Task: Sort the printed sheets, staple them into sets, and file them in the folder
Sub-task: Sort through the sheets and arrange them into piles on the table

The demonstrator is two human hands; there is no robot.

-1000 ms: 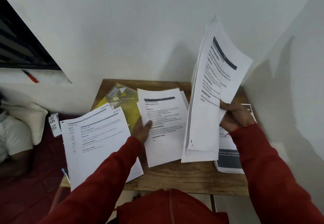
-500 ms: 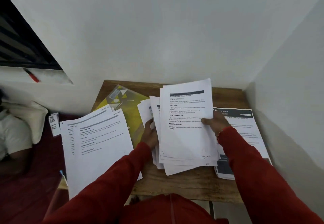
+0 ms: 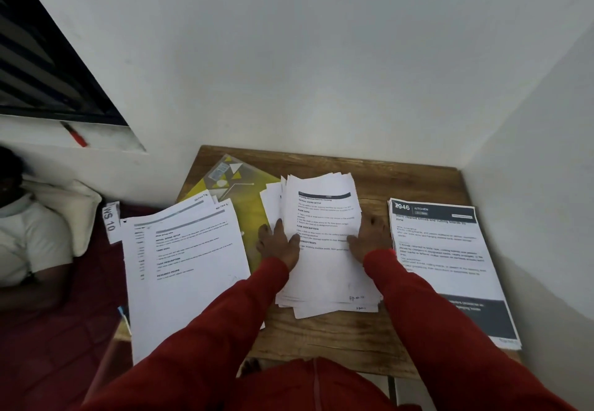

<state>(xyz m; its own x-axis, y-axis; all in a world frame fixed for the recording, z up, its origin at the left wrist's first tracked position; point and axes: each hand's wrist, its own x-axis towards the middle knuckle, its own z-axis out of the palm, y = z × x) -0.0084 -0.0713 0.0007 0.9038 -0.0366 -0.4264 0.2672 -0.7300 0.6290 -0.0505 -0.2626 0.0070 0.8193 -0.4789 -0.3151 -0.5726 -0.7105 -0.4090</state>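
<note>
Middle stack [image 3: 324,243] flat on desk [image 3: 353,333] between my left hand [image 3: 279,245] and right hand [image 3: 369,238], fingers flat against its side edges, gripping nothing; I'd square the ragged edges before stapling, yellow folder [image 3: 231,185] lying partly beneath.

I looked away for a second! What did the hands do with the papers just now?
The right hand brought its raised sheets down onto the middle pile and let go of them. Now both it and the left hand lie flat on that pile, one at each side. The left pile, the yellow folder and the right stack stayed where they were on the table.
</note>
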